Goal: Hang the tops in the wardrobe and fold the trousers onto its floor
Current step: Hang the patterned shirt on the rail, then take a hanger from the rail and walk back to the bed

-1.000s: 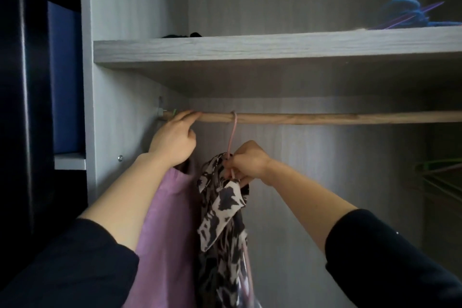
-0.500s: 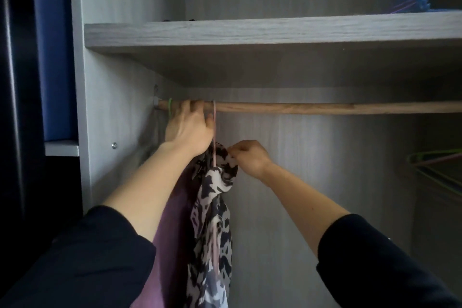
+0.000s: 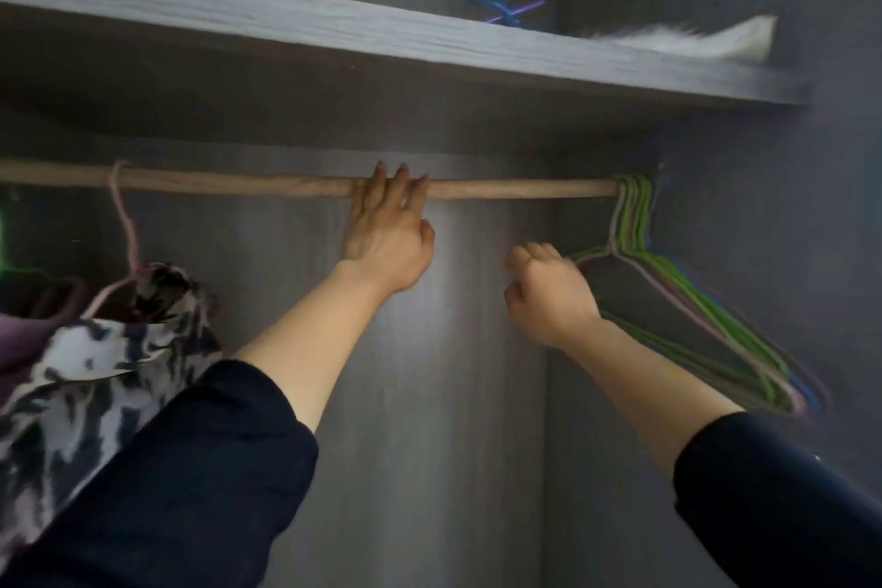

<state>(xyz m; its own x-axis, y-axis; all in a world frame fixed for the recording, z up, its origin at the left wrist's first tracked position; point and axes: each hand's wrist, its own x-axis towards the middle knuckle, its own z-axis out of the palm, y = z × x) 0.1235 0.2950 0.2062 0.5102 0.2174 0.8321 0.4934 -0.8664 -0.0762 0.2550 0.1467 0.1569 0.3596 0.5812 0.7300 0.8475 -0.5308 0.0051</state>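
A black-and-white patterned top hangs on a pink hanger at the left end of the wooden rod. A purple top shows just behind it at the frame's left edge. My left hand rests on the middle of the rod, fingers laid over its front. Further right, my right hand has its fingers curled at the near arm of a bunch of empty wire hangers hanging at the rod's right end. No trousers are in view.
A grey wooden shelf runs just above the rod. On it lie blue and purple hangers and something white and blurred. The wardrobe's right wall stands close behind the empty hangers.
Both hands left the patterned top, which now hangs alone at the left. My left hand slid right along the rod; my right hand moved over to the empty hangers. The view swung right.
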